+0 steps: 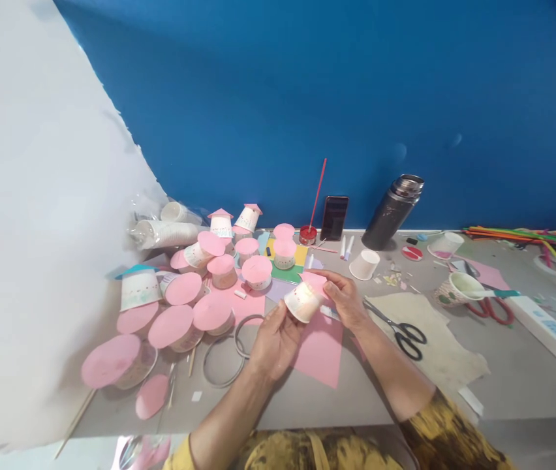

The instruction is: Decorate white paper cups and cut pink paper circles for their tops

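Note:
A small white paper cup [302, 303] with printed specks is tilted between my two hands above the table. My left hand [278, 339] cups it from below, its fingers closed on the lower left side. A pink paper piece [314, 283] sits at the cup's upper right end. My right hand [346, 297] pinches that pink paper where it meets the cup. Beneath them lies a pink paper sheet [320, 349]. Left of my left hand, two grey rings [224, 362] lie overlapping. Black-handled scissors [408, 339] rest beside my right forearm.
Several cups with pink paper discs [213, 312] crowd the left. At the back stand a phone [335, 217], a dark flask [391, 215] and a red stick in a base [308, 234]. A green-spotted cup [458, 288] and a white power strip [549, 333] are on the right.

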`<action>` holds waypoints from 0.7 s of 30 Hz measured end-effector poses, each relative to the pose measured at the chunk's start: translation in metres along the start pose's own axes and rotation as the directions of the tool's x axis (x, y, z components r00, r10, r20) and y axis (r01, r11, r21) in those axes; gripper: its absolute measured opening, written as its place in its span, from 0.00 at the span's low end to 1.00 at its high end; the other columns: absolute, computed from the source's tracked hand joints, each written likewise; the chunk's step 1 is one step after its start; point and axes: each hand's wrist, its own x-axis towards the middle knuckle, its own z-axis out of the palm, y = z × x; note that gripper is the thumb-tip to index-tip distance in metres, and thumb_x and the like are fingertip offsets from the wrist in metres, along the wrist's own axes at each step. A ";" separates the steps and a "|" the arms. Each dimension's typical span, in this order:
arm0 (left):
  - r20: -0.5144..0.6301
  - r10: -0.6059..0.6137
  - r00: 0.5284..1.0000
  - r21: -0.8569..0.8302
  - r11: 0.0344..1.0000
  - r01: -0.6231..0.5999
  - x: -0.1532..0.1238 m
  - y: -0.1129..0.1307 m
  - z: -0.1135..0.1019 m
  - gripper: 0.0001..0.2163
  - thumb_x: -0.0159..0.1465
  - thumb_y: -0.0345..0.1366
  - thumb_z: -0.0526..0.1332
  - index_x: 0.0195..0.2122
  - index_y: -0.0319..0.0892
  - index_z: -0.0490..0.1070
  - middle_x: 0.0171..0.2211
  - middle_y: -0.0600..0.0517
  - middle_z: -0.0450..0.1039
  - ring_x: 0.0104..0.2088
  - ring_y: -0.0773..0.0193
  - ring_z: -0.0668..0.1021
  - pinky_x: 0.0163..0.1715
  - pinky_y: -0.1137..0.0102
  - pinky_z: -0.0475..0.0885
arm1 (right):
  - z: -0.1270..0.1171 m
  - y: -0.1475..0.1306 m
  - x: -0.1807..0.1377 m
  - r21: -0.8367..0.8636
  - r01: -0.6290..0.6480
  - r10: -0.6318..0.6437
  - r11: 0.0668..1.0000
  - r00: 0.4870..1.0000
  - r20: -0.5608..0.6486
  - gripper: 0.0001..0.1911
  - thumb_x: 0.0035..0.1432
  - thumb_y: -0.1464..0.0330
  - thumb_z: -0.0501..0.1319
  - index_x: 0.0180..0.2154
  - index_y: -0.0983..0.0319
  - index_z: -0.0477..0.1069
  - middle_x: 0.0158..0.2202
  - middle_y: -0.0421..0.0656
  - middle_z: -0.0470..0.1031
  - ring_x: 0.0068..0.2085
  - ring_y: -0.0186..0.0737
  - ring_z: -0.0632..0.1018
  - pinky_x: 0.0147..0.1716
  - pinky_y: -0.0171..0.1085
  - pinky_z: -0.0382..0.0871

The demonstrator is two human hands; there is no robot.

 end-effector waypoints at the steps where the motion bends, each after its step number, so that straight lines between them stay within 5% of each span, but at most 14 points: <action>1: 0.047 0.002 0.999 0.020 1.000 -0.003 -0.002 0.000 -0.001 0.22 0.70 0.28 0.65 0.65 0.36 0.71 0.49 0.41 0.84 0.49 0.56 0.85 0.56 0.65 0.77 | -0.001 0.002 0.000 0.001 0.000 0.000 1.000 1.000 -0.004 0.31 0.55 0.41 0.69 0.49 0.56 0.85 0.50 0.47 0.85 0.51 0.56 0.83 0.49 0.46 0.78; 5: 0.119 -0.022 0.993 0.086 0.996 0.012 -0.004 0.001 -0.005 0.31 0.62 0.23 0.71 0.67 0.39 0.69 0.52 0.41 0.83 0.49 0.56 0.85 0.56 0.67 0.77 | -0.004 0.003 0.002 0.016 0.005 -0.005 1.000 1.000 -0.009 0.31 0.56 0.41 0.68 0.48 0.57 0.85 0.52 0.48 0.84 0.54 0.58 0.81 0.55 0.49 0.75; 13: 0.079 -0.106 0.991 0.002 0.994 0.106 0.001 0.004 -0.007 0.20 0.70 0.23 0.62 0.63 0.34 0.71 0.50 0.40 0.84 0.45 0.59 0.86 0.49 0.69 0.81 | -0.007 -0.006 0.000 0.150 0.030 -0.039 0.988 0.998 0.058 0.26 0.56 0.46 0.72 0.49 0.54 0.85 0.60 0.49 0.80 0.64 0.60 0.76 0.62 0.52 0.70; 21: 0.014 -0.084 0.996 -0.049 0.995 0.084 0.007 0.005 -0.013 0.24 0.72 0.25 0.58 0.69 0.37 0.65 0.52 0.41 0.83 0.45 0.59 0.87 0.48 0.69 0.81 | -0.003 0.000 0.000 0.058 -0.028 0.025 0.998 0.999 0.036 0.27 0.58 0.45 0.69 0.50 0.55 0.84 0.58 0.48 0.81 0.62 0.60 0.77 0.62 0.53 0.70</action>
